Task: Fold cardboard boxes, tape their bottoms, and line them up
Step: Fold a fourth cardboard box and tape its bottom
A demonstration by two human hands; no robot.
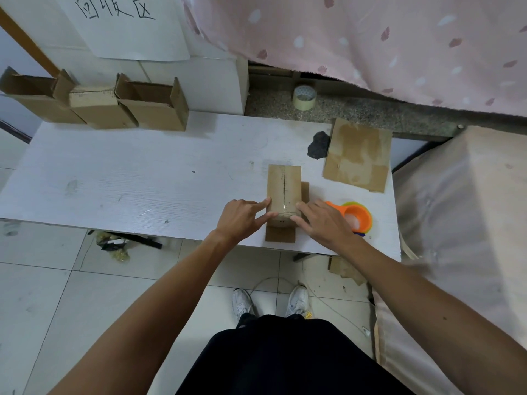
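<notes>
Box (284, 186): upside down between the hands, flaps closed, seam upward.
Left hand (238, 219): fingers straight, pressed on the left edge — nothing gripped.
Right hand (322, 222): fingers flat on the right corner, nothing gripped.
Risk: flaps could spring open if pressure is eased; tape on the seam cannot be confirmed.
Risk: dispenser (359, 216), just right of the right hand, could be knocked off — the edge is near.
Table (142, 181): white, scuffed; three boxes (97, 106) lined up far left of the left hand.
Room: tiled floor (42, 295), pink curtain (370, 38) beyond.
</notes>
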